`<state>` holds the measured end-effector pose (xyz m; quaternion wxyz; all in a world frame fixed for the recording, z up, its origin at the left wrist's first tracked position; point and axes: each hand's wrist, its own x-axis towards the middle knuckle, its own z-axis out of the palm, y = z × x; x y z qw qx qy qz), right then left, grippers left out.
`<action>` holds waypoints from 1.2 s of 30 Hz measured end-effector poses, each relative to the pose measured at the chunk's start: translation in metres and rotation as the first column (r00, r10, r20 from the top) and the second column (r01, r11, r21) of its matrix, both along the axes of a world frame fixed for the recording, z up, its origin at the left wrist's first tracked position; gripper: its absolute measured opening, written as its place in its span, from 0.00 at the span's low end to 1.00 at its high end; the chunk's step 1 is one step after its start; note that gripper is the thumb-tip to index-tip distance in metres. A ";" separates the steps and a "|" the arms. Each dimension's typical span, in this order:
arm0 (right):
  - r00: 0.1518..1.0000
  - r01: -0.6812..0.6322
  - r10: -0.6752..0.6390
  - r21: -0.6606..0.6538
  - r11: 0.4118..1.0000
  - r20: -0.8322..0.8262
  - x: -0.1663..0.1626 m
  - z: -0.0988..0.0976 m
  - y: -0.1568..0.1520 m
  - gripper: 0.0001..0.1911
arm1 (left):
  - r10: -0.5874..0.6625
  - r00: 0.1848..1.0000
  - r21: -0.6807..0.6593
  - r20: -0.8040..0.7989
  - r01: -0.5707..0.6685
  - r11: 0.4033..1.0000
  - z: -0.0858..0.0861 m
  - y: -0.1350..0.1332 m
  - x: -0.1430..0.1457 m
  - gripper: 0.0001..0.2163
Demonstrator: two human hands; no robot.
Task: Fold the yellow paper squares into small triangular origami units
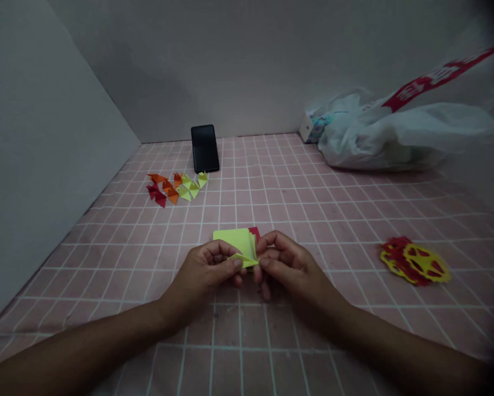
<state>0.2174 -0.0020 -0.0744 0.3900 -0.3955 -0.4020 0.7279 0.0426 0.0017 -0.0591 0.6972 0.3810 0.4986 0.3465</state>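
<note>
Between both hands is a small folded piece of yellow-green paper [245,260], held just in front of a paper stack. My left hand [214,264] pinches its left part between thumb and fingers. At its right tip, my right hand [286,261] closes thumb and forefinger on the paper. Behind the hands lies the stack of square coloured paper [232,237], yellow-green on top, with a red sheet [254,233] poking out at its right. The stack's near edge is hidden by the hands and the folded piece.
Several small folded paper pieces [172,195] in red, orange and yellow sit at the left. A black phone [205,148] leans near the back wall. Red and yellow paper cut-outs [428,263] lie right. A plastic bag [378,137] and a patterned box [310,128] stand back right.
</note>
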 end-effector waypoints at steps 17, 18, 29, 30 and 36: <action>0.991 -0.020 0.016 0.030 0.999 0.131 -0.002 0.000 0.000 0.09 | -0.096 0.995 0.136 -0.010 0.096 0.986 -0.003 -0.004 -0.004 0.07; 0.991 -0.019 0.015 0.032 0.999 0.133 -0.002 0.000 -0.001 0.09 | -0.101 0.995 0.130 0.001 0.100 0.986 -0.003 -0.004 -0.004 0.07; 0.988 -0.065 0.054 0.074 0.995 0.143 -0.001 -0.001 0.000 0.11 | -0.068 0.997 0.114 -0.041 0.073 0.991 -0.001 -0.002 -0.001 0.06; 0.987 -0.076 0.064 0.074 0.994 0.146 0.000 -0.001 0.000 0.12 | -0.076 0.996 0.119 -0.051 0.082 0.990 0.000 -0.002 -0.001 0.06; 0.972 -0.108 0.084 0.099 0.989 0.218 0.000 -0.003 0.000 0.09 | -0.094 0.992 0.130 -0.089 0.106 0.986 0.002 -0.002 -0.001 0.06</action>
